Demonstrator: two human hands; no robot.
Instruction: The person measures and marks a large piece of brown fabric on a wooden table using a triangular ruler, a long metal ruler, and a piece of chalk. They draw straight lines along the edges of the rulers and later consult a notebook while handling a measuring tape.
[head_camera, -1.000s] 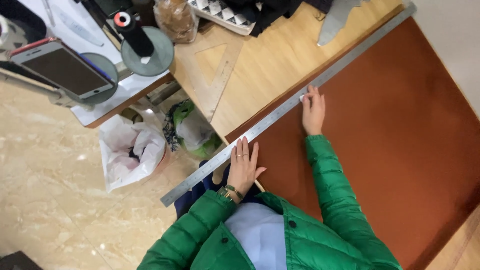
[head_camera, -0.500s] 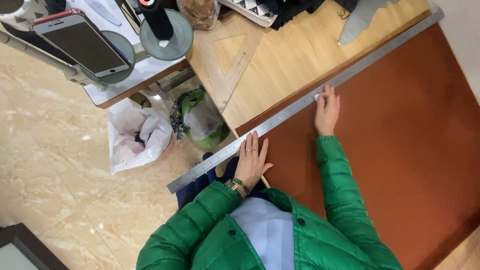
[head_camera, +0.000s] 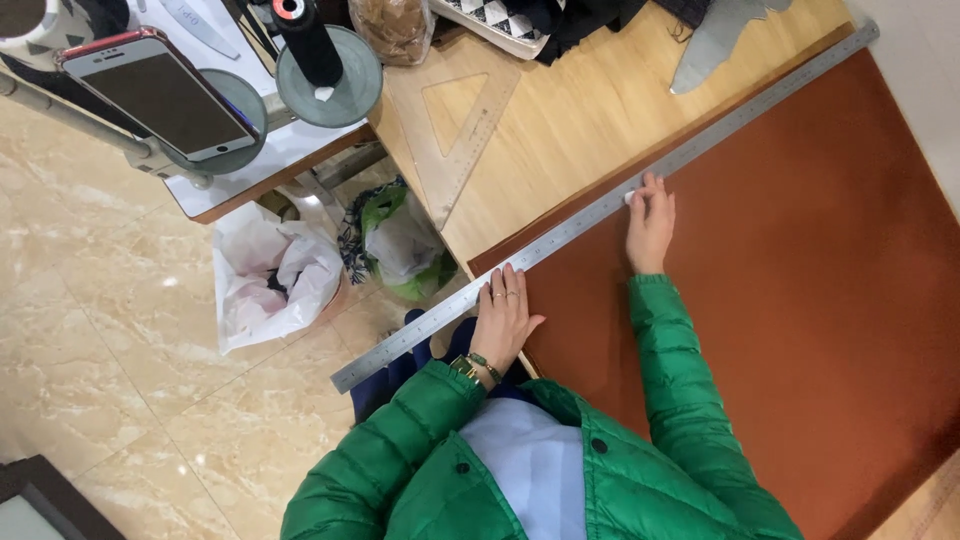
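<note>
Two hands steady a long steel ruler on the brown sheet: left hand flat, open; right hand pinching white chalk, ready, seemingly, to mark along the edge.

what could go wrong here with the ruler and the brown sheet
The long metal ruler is pinned only by the left hand near one end and lies beside the right hand at mid-length; its far end lies free and could pivot off line. Its near end overhangs the table edge, so a bump from the green sleeve might shift it. The right hand seems to hold a small white piece, maybe chalk, which could stray on the brown sheet.
</note>
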